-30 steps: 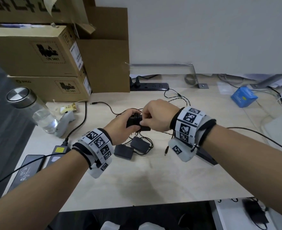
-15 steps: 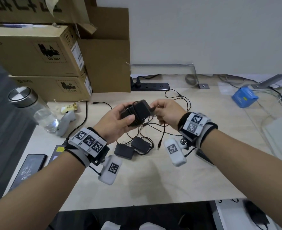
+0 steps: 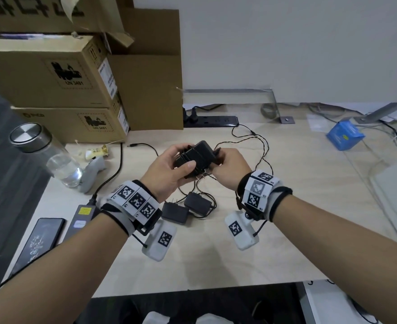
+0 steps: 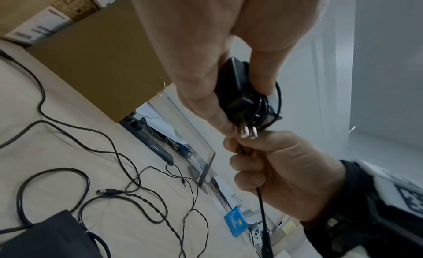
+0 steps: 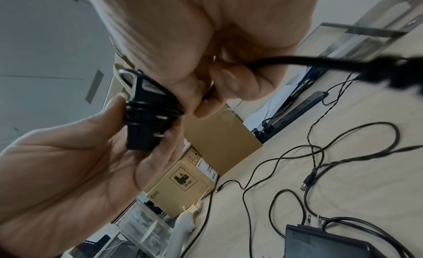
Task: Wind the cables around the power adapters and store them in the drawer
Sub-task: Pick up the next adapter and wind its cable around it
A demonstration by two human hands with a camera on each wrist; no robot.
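My left hand (image 3: 169,170) holds a black power adapter (image 3: 196,157) above the desk, thumb on top and fingers beneath. Several turns of its black cable (image 5: 146,109) lie round the body beside the metal prongs (image 4: 248,132). My right hand (image 3: 228,168) pinches the free cable (image 4: 260,195) close to the adapter's right end. Two more black adapters (image 3: 175,212) (image 3: 197,204) lie on the desk under my hands amid loose cables (image 3: 260,146). No drawer is in view.
Stacked cardboard boxes (image 3: 52,73) fill the back left. A water bottle (image 3: 45,150), a phone (image 3: 41,242) and a laptop power brick (image 3: 83,213) lie at the left. A power strip (image 3: 214,120) sits at the back, a blue box (image 3: 344,136) at the right.
Both hands lifted the adapter off the desk and turned it. The right hand pulled out along the cable, then came back in close to the adapter's end.
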